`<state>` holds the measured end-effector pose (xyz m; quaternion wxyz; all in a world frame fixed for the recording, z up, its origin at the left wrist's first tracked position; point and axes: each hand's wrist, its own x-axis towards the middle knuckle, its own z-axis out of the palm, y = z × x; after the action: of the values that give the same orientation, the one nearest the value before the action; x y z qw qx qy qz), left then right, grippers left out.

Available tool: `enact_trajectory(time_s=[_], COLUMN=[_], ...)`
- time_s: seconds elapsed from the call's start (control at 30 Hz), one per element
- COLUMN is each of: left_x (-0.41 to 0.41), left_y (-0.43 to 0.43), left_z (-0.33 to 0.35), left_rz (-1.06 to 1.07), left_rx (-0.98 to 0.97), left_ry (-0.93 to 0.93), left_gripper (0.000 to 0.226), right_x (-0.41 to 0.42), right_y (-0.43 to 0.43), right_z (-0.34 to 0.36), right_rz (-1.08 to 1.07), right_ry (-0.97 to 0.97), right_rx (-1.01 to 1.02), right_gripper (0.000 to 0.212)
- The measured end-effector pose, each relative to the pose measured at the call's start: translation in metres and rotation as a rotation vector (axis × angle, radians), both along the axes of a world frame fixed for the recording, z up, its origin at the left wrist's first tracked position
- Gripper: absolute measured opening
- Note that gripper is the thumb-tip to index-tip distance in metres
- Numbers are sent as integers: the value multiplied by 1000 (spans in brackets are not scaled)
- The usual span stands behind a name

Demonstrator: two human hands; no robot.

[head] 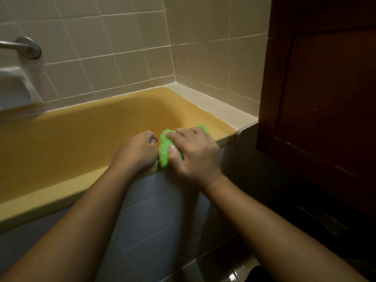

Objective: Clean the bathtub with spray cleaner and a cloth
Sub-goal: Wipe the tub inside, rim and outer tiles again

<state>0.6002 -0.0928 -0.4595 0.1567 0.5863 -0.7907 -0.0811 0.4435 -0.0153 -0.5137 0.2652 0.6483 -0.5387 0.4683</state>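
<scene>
Green cloth (163, 148) half hidden under right hand (195, 153) (left hand (135, 151) curled beside)

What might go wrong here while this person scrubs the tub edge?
The floor below looks wet and shiny, so a foot might slip. Both the left hand and the right hand, which grips the green cloth, rest on the narrow bathtub rim; a slick rim might let one slide off.
</scene>
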Motion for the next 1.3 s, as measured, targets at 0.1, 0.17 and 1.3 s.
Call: enact_trajectory(time_s=[0.1,0.17,1.3], left_x=[3,3,36], left_y=[2,4,113], left_z=[0,0,9], left_rz=[-1,19,-326], left_rx=[-22,-12,312], left_ry=[14,12,1168], left_gripper=[22,27,32], right_x=[-7,-36,33], right_y=[0,-4,48], right_z=[-10,-22,-14], right_rz=[65,41,396], right_ry=[63,53,-297], right_rx=[-102,-164,-1], right_gripper=[42,50,70])
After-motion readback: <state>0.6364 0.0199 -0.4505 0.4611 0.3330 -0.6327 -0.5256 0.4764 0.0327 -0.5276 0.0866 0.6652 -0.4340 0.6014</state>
